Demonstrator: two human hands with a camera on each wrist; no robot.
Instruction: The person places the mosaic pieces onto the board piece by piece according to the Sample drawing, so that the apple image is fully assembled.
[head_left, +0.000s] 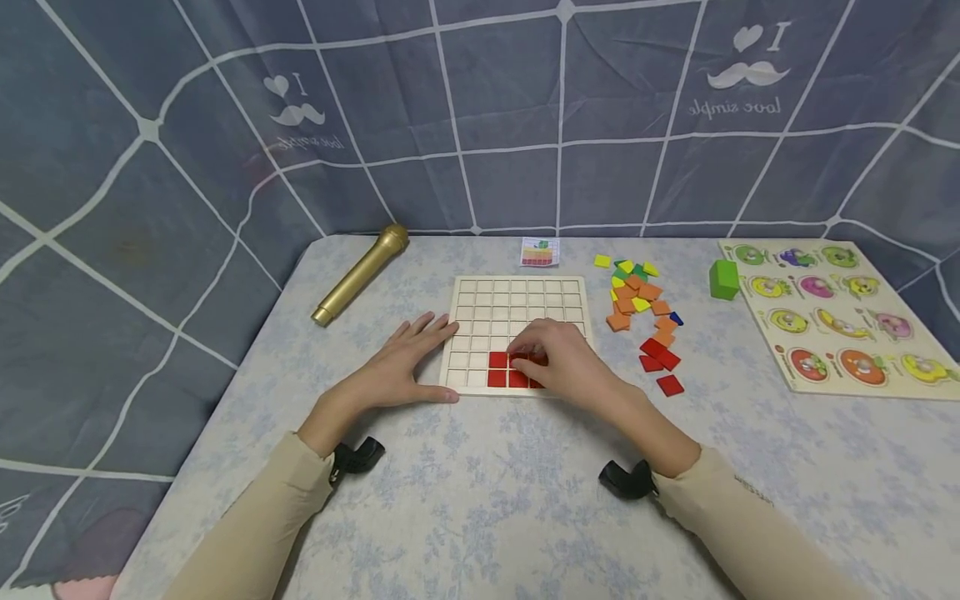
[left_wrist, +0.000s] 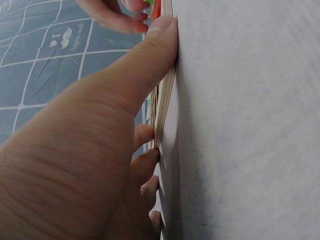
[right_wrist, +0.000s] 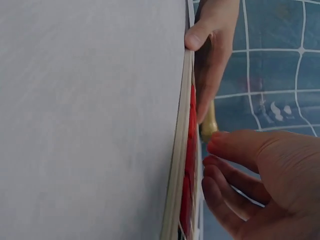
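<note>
Wooden grid board (head_left: 517,304) lies at the centre of the head view on a floral tablecloth (head_left: 480,500), its square cells mostly bare. Red tiles (head_left: 498,369) fill a few cells in the two lowest rows, right of the board's middle, and part of that red patch is hidden under the right hand (head_left: 558,362). In the right wrist view the red tiles (right_wrist: 191,145) show edge-on, seated in the board (right_wrist: 182,125).

Right hand hovers over the lower middle of the board with fingers bent downward and fingertips at the red tiles; whether it pinches a tile cannot be told, since the hand covers the spot. In the right wrist view its fingers (right_wrist: 235,172) are loosely curled, just beside the board's face.

Left hand (head_left: 408,358) lies flat on the cloth, fingers straight and spread, against the board's lower left edge. The left wrist view shows its thumb (left_wrist: 145,65) pressed to the board's edge (left_wrist: 165,100).

Right of the board sits a loose heap of orange, yellow, green and red tiles (head_left: 641,308). A green block (head_left: 723,279) and a fruit peg puzzle (head_left: 832,312) lie further right; a gold microphone (head_left: 360,275) lies at the upper left, a small pattern card (head_left: 540,252) above the board.
</note>
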